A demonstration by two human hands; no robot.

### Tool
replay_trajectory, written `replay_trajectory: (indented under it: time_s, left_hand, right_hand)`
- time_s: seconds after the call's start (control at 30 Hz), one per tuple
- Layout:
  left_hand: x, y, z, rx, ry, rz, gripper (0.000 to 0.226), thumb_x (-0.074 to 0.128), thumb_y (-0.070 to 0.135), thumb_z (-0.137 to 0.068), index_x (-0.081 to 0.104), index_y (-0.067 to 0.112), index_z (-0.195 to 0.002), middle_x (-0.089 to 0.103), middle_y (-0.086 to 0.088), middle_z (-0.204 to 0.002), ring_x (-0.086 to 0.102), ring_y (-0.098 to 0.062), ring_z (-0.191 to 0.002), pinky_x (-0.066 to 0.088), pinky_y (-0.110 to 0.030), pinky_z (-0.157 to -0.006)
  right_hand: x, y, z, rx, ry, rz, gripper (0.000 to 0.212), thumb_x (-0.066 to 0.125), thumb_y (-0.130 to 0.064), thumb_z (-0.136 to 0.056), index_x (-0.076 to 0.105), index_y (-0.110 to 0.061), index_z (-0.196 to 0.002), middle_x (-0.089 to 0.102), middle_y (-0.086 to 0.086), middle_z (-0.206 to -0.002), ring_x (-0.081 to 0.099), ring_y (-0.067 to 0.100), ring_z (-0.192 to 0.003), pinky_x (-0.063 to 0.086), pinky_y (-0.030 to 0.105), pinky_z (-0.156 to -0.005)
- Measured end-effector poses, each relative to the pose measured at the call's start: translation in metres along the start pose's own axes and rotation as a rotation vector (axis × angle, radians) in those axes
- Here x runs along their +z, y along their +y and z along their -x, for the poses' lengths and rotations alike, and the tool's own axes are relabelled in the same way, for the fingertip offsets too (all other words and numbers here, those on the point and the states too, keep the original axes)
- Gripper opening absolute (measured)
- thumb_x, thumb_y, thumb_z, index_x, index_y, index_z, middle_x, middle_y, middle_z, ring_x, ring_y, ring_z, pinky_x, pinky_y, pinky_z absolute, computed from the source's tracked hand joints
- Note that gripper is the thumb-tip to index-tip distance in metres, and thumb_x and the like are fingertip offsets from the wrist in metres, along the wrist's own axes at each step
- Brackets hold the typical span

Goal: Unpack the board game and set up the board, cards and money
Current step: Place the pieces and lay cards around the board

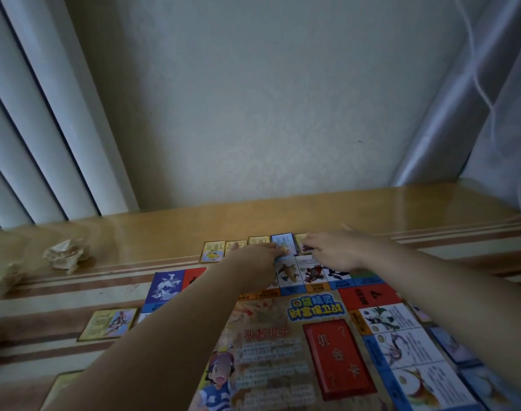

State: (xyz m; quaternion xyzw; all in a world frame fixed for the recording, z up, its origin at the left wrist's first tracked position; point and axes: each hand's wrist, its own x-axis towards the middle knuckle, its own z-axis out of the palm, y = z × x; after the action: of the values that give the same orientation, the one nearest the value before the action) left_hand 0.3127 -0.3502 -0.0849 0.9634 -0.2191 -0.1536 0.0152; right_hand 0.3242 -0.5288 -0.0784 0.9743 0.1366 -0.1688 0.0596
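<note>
Past the far edge of the board (285, 351) | blue card (283, 243) in the desk row | left hand (256, 259) at its near end, fingers' grip unclear | right hand (339, 253) fingers straight on next card (300, 239) | light, slick: pinch edges

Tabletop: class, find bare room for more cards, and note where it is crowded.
Bare: tabletop between card row and wall; also between crumpled paper and that row. Crowded: far edge of board, under left hand and right hand.
</note>
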Motion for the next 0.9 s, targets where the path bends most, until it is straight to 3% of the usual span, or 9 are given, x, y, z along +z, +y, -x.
replay_trajectory:
  time_s: [0.47,0.6,0.67,0.7,0.73,0.77,0.83,0.9]
  left_hand:
    - [-0.004,0.006,-0.001,-0.049,-0.024,-0.050,0.056,0.031,0.014,-0.099,0.016,0.028,-0.151,0.009,0.005,-0.160,0.015,-0.020,-0.145,0.000,-0.058,-0.113]
    - [-0.008,0.005,0.004,-0.033,0.084,0.019,0.054,0.034,0.011,-0.098,0.024,0.023,-0.149,0.017,0.001,-0.158,0.026,-0.023,-0.141,0.011,-0.054,-0.116]
    - [-0.014,0.006,0.011,-0.022,0.218,0.174,0.049,0.033,0.007,-0.099,0.031,0.018,-0.147,0.032,-0.004,-0.151,0.045,-0.025,-0.125,0.036,-0.041,-0.106]
    - [-0.017,0.006,0.017,-0.016,0.279,0.296,0.045,0.032,0.007,-0.100,0.035,0.015,-0.145,0.043,-0.007,-0.143,0.055,-0.023,-0.107,0.046,-0.032,-0.090]
    - [-0.020,0.007,0.024,-0.016,0.319,0.447,0.042,0.033,0.009,-0.101,0.039,0.012,-0.143,0.051,-0.008,-0.133,0.056,-0.021,-0.091,0.046,-0.026,-0.075]
    - [-0.023,0.007,0.034,-0.016,0.332,0.646,0.038,0.035,0.010,-0.102,0.045,0.010,-0.138,0.056,-0.007,-0.123,0.055,-0.020,-0.086,0.044,-0.024,-0.071]
    - [-0.029,0.012,0.059,0.010,0.274,1.127,0.025,0.040,0.010,-0.101,0.055,0.010,-0.121,0.063,-0.006,-0.115,0.060,-0.019,-0.093,0.048,-0.029,-0.082]
    - [-0.033,0.020,0.090,0.060,0.166,1.470,0.019,0.044,0.011,-0.100,0.058,0.013,-0.112,0.069,-0.005,-0.111,0.067,-0.017,-0.097,0.056,-0.033,-0.083]
  right_hand:
    - [0.004,-0.004,0.004,-0.008,0.044,0.010,0.050,0.020,-0.032,-0.103,0.016,-0.023,-0.151,0.009,-0.002,-0.160,0.012,0.019,-0.146,-0.004,0.051,-0.117]
    - [-0.002,-0.001,0.011,-0.008,0.140,-0.064,0.050,0.024,-0.033,-0.103,0.016,-0.024,-0.151,0.010,-0.001,-0.159,0.013,0.019,-0.146,-0.001,0.049,-0.118]
    - [-0.011,0.001,0.022,-0.019,0.254,-0.184,0.048,0.027,-0.031,-0.103,0.021,-0.024,-0.150,0.018,-0.001,-0.158,0.022,0.019,-0.144,0.010,0.045,-0.118]
    - [-0.018,0.001,0.030,-0.026,0.315,-0.280,0.047,0.030,-0.028,-0.103,0.025,-0.023,-0.149,0.023,0.000,-0.156,0.027,0.019,-0.141,0.017,0.042,-0.117]
    - [-0.027,0.000,0.040,-0.039,0.372,-0.390,0.045,0.031,-0.026,-0.103,0.029,-0.021,-0.147,0.029,0.001,-0.154,0.033,0.018,-0.139,0.024,0.038,-0.114]
    - [-0.037,-0.002,0.051,-0.057,0.422,-0.500,0.043,0.033,-0.025,-0.103,0.035,-0.018,-0.145,0.036,0.001,-0.151,0.037,0.016,-0.136,0.027,0.032,-0.111]
    - [-0.056,-0.009,0.078,-0.107,0.478,-0.697,0.037,0.039,-0.025,-0.101,0.050,-0.015,-0.135,0.052,0.000,-0.138,0.048,0.012,-0.124,0.031,0.025,-0.105]
    - [-0.068,-0.019,0.108,-0.185,0.470,-0.864,0.029,0.045,-0.027,-0.099,0.061,-0.015,-0.120,0.065,-0.003,-0.116,0.060,0.008,-0.103,0.040,0.026,-0.101]
